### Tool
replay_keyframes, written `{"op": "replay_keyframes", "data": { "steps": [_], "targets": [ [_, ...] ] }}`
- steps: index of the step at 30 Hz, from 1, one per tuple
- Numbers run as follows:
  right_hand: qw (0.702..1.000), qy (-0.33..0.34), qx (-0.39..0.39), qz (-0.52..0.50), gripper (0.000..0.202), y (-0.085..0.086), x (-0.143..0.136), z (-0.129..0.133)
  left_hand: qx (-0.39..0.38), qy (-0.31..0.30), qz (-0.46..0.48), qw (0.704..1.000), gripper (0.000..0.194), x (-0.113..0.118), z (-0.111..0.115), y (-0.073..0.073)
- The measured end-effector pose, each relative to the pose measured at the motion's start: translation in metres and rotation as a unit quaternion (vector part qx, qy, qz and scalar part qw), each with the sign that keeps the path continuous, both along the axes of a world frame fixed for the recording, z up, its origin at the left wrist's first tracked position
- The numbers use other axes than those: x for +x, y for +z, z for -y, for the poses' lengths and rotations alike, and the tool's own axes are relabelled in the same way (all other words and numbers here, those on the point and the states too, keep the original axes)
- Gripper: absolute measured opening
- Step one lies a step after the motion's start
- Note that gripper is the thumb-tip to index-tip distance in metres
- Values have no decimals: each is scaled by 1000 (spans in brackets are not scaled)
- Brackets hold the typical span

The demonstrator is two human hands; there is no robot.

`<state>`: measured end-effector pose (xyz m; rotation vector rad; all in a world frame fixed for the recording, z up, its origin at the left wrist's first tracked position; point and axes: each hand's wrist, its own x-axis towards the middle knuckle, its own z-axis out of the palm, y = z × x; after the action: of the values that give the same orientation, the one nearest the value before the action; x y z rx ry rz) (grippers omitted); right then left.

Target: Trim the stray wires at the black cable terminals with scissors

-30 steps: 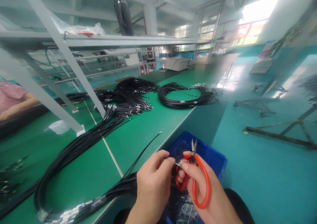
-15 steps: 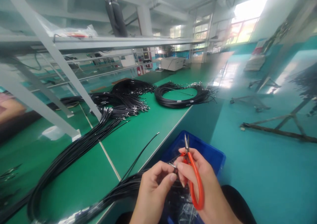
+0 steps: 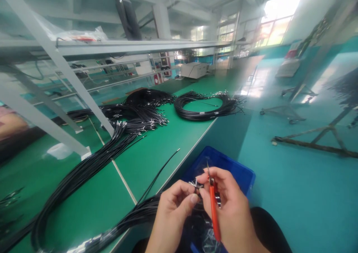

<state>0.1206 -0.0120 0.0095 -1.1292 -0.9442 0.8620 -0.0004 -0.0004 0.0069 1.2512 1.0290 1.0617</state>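
Observation:
My left hand [image 3: 175, 209] is closed in a pinch on the end of a thin black cable [image 3: 196, 189], where whitish and silvery bits show at the fingertips. My right hand [image 3: 233, 204] is wrapped round a pair of red-handled scissors [image 3: 214, 214], their blades pointing up and away from me. Its thumb and forefinger reach right up to the cable end; whether they pinch it is hard to see. From under my left hand a bundle of black cables [image 3: 141, 212] runs left over the green bench [image 3: 156, 141].
Below my hands is a blue bin [image 3: 247, 171] with clear plastic bits in it. More black cables [image 3: 151, 96] and a coiled bundle [image 3: 192, 115] lie farther up the bench. A white shelf post [image 3: 81, 83] rises at left, near another person's arm [image 3: 12, 124].
My right hand has turned the scissors, so they now appear nearly edge-on, handles more upright. More whitish bits show at the cable end. My left hand has barely moved.

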Motion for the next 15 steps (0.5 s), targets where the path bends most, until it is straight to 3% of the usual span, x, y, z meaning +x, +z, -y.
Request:
{"op": "replay_keyframes", "data": {
  "steps": [6,11,15],
  "targets": [
    [995,-35,30,87,28,-2,-2,1,-5,-1,-7,1000,18,1,2,2],
    [997,-18,50,64,29,-7,-4,-1,-11,14,2,1000,21,1,4,0],
    [987,-69,85,120,30,-12,-1,-1,-5,4,18,1000,18,1,2,3]
  ]
}}
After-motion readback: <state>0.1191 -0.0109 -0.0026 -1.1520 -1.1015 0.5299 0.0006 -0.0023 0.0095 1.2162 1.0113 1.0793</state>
